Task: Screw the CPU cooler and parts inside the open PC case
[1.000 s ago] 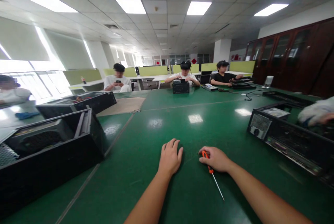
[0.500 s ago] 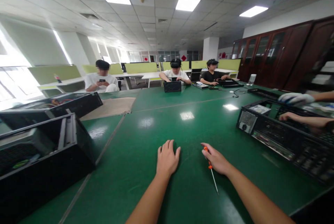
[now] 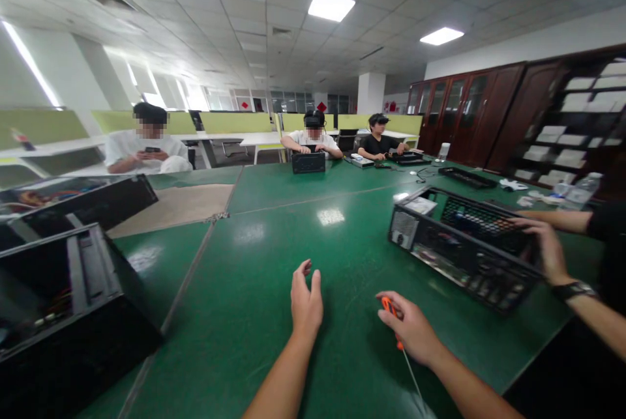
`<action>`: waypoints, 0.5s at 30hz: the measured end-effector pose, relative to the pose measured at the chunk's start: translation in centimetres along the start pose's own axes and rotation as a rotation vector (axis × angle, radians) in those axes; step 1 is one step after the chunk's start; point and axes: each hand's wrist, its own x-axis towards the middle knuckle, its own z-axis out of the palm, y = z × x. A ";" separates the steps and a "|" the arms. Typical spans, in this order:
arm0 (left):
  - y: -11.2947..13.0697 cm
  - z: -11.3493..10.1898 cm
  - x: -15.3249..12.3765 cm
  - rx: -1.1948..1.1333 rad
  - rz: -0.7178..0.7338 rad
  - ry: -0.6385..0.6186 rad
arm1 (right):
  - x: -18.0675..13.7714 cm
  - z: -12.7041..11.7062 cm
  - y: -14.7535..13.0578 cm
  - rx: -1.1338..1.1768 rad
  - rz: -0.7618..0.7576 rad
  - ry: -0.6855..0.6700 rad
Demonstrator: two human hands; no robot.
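Note:
My right hand holds a screwdriver by its orange handle, the thin metal shaft slanting down toward me. Its tip is blurred near the bottom edge. My left hand is empty, turned partly on its side over the green table, thumb apart from the fingers. I cannot tell whether it touches the tabletop. To the right of my hands lies an opened black computer case, with a co-worker's hands at its far right end.
On the left are another opened black computer case and, behind it, one with wires inside. A brown board lies beyond. Several people sit across the table, one at a small black case. A plastic bottle stands far right.
The view has swung to the right. My left hand has rolled from palm down toward its side. The co-worker's hands have shifted to the case's end, and the case sits at a different angle.

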 end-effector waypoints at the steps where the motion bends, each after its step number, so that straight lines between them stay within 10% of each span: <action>1: 0.4 -0.6 0.2 -0.034 0.002 0.032 | -1.0 -0.7 -0.7 0.055 -0.014 -0.060; 4: 3.1 -3.1 1.2 -0.107 0.125 0.038 | -1.5 -5.8 -3.0 0.197 -0.075 -0.264; 8: 8.8 -6.0 4.3 0.048 0.411 -0.177 | 1.0 -12.7 -4.9 0.255 -0.134 -0.151; 15: 12.4 -4.2 10.1 0.757 0.506 -0.530 | -4.1 -3.7 -1.4 0.366 -0.121 -0.103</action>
